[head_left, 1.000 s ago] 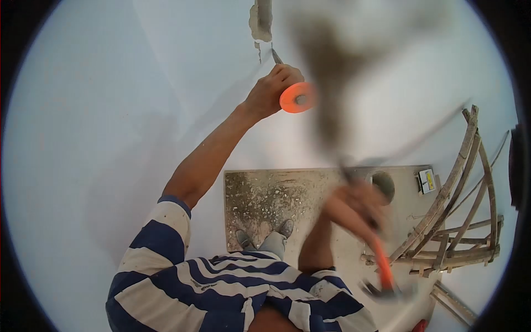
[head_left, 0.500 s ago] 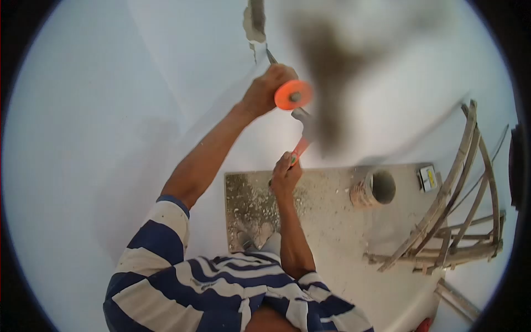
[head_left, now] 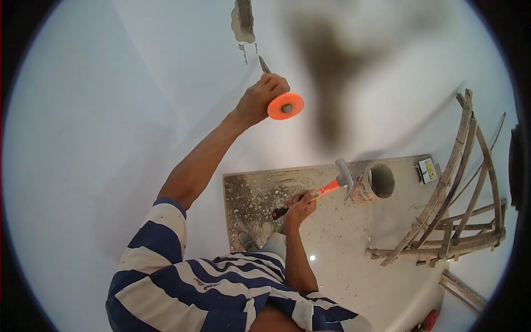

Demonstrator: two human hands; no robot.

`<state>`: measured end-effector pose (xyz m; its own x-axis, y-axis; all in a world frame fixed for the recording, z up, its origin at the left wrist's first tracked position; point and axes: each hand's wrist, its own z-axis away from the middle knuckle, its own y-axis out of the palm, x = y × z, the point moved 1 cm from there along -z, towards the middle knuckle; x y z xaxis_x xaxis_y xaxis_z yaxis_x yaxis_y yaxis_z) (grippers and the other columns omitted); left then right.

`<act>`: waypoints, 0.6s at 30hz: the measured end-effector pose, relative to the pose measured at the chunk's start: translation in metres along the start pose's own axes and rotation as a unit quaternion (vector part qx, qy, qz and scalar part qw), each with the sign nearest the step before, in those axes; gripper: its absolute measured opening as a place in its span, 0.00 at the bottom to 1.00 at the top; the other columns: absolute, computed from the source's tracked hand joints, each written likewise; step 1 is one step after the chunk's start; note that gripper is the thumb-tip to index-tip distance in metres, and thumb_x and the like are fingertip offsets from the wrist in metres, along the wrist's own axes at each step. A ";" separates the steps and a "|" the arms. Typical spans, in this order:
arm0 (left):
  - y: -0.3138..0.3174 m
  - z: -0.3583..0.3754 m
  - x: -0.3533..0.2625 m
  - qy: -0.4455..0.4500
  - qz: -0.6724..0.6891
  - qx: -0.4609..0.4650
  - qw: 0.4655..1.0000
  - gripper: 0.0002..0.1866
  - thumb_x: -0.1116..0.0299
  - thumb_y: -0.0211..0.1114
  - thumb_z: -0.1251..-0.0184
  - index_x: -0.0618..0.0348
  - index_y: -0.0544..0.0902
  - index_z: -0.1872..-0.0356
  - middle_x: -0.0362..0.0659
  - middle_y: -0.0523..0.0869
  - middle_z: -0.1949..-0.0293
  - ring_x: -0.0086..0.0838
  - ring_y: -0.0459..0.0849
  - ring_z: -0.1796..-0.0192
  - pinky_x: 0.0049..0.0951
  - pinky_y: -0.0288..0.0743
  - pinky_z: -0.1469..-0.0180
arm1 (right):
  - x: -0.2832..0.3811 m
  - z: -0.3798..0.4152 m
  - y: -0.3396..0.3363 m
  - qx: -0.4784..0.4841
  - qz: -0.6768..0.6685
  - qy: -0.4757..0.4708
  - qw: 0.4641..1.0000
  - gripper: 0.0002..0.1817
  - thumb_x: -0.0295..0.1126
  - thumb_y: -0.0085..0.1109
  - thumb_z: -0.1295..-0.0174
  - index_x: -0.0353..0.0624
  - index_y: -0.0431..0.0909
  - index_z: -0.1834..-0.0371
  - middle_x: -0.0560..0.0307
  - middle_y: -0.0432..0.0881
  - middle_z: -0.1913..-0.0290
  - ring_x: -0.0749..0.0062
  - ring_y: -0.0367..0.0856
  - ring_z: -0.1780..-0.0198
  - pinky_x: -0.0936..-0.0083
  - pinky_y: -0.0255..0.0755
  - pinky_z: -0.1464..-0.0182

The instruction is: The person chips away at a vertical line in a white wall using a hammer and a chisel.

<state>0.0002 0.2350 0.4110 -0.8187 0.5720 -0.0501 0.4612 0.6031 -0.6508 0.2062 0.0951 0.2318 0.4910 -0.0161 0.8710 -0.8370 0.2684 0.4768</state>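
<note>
"Two hands hold tools, yes?"

"Yes. The left hand [head_left: 264, 99], up and to the left of the bucket [head_left: 362, 191], has its fingers closed around a chisel [head_left: 264, 65]; the orange guard [head_left: 286, 106] sits at the near end of the fist."

"Where's the chisel's tip?"

"Well above and left of the bucket, at the wall just below the broken-out hole [head_left: 242, 22]. I can't tell whether it touches."

"And the right hand [head_left: 300, 207]?"

"Left of the bucket and lower than the chisel, fingers wrapped round the hammer [head_left: 329, 188]. The metal head shows just beside the bucket's left side; the black butt points away from it."

"What else is around?"

"Pale chips [head_left: 249, 193] litter the floor left of the bucket. A small box [head_left: 426, 171] is close on its right, and a wooden pole frame [head_left: 420, 226] stands farther right."
</note>
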 end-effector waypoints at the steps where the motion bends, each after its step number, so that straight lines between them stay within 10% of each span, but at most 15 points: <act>1: -0.005 -0.002 -0.002 -0.007 0.007 -0.008 1.000 0.14 0.75 0.66 0.45 0.53 0.73 0.59 0.36 0.78 0.56 0.33 0.77 0.47 0.32 0.83 0.55 | -0.001 0.001 0.001 -0.003 -0.009 0.009 1.000 0.26 0.57 0.44 0.29 0.47 0.59 0.75 0.65 0.59 0.84 0.81 0.57 0.87 0.79 0.55 0.86; 9: -0.011 0.002 0.002 -0.015 0.015 -0.007 1.000 0.13 0.74 0.66 0.44 0.53 0.74 0.59 0.35 0.78 0.56 0.33 0.78 0.48 0.33 0.84 0.56 | -0.003 0.001 0.002 -0.011 -0.028 0.021 0.999 0.26 0.57 0.45 0.30 0.46 0.59 0.75 0.65 0.59 0.85 0.81 0.57 0.88 0.79 0.55 0.86; 18: -0.006 -0.003 0.005 -0.024 0.017 0.005 1.000 0.15 0.74 0.67 0.45 0.52 0.74 0.57 0.35 0.77 0.56 0.34 0.77 0.46 0.33 0.84 0.56 | 0.199 -0.026 0.036 0.057 -0.265 -0.337 0.902 0.30 0.65 0.40 0.33 0.49 0.61 0.78 0.66 0.61 0.84 0.81 0.56 0.87 0.81 0.54 0.86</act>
<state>-0.0057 0.2363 0.4172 -0.8179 0.5650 -0.1090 0.4863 0.5774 -0.6559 0.2803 0.1267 0.4196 0.6038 -0.7045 0.3730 -0.5656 -0.0489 0.8232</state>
